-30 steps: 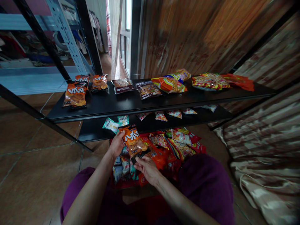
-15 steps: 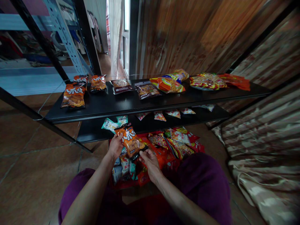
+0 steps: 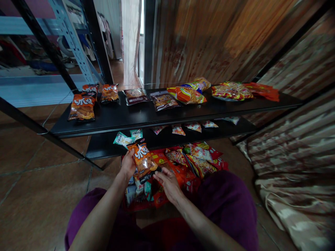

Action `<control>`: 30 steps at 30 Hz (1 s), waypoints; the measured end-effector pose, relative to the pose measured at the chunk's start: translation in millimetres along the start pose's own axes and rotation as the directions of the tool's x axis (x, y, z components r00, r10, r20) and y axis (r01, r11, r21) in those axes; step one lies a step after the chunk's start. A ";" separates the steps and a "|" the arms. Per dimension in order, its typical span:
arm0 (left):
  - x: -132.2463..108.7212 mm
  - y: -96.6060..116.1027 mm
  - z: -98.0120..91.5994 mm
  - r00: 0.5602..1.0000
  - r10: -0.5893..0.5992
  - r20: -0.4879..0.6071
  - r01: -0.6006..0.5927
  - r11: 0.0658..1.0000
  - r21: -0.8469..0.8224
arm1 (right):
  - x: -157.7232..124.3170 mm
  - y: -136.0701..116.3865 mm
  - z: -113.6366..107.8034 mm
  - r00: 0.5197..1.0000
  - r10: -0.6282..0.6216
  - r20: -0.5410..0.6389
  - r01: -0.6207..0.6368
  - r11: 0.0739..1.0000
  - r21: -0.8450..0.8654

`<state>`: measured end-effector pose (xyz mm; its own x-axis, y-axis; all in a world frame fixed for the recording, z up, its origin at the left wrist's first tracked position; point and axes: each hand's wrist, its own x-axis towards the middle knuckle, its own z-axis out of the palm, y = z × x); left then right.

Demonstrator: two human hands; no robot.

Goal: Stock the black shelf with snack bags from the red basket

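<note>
My left hand (image 3: 127, 164) grips the upper left edge of an orange snack bag (image 3: 142, 160) with white characters. My right hand (image 3: 167, 181) pinches the bag's dark lower edge with its fingertips. The bag hangs tilted above a red container (image 3: 157, 202) full of mixed snack packets, just in front of a black two-level shelf (image 3: 146, 122). On the shelf's top level, at the left, lies a matching orange bag (image 3: 82, 106), with two more (image 3: 110, 92) behind it.
Brown packets (image 3: 136, 95), orange and yellow bags (image 3: 187, 94) and red packets (image 3: 263, 90) lie along the top level. Small packets (image 3: 178, 129) sit on the lower level. A slanted black bar (image 3: 42, 130) crosses at left; patterned fabric (image 3: 295, 167) fills the right. My purple-clad knees frame the container.
The bag has turned more upright and shifted slightly left between my hands. My right hand slid up along its lower edge.
</note>
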<state>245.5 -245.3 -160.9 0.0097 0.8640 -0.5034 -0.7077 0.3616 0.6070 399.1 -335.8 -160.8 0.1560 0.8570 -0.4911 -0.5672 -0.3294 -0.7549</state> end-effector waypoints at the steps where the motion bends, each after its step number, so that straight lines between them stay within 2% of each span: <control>1: 0.1 0.1 0.4 1.000 0.010 -0.005 -0.010 1.000 0.001 | -0.7 -0.1 0.9 1.000 0.001 0.004 -0.001 1.000 0.001; 7: -3.3 2.8 4.2 0.998 0.060 0.006 -0.060 0.998 0.023 | 0.8 0.0 -1.5 0.999 -0.017 -0.033 0.018 1.000 0.021; 13: -4.4 3.1 4.1 0.999 0.051 0.009 -0.051 0.999 0.018 | 0.9 -0.1 -4.5 0.997 0.071 0.009 -0.070 0.997 -0.030; 16: -3.2 1.3 3.4 0.998 0.052 0.037 -0.053 0.998 0.027 | 0.3 0.5 -3.6 0.997 0.079 -0.017 -0.079 0.997 -0.025; 21: -1.2 -1.5 3.0 0.997 0.059 0.042 -0.062 0.996 0.070 | 1.5 7.2 -3.2 0.997 0.015 -0.075 -0.019 0.998 -0.062; 26: -1.6 -0.4 4.9 0.997 0.071 0.035 -0.074 0.989 0.126 | 2.9 12.7 -2.9 0.993 -0.089 -0.078 0.077 0.987 -0.144; 30: -3.1 3.2 8.2 0.983 0.180 -0.027 -0.172 0.968 0.180 | 4.7 14.2 -5.1 0.984 -0.166 -0.059 0.149 0.964 -0.221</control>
<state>248.9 -244.0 -152.3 -0.1370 0.9051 -0.4025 -0.5599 0.2645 0.7852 395.9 -338.4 -176.1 0.2955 0.8748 -0.3839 -0.3444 -0.2773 -0.8969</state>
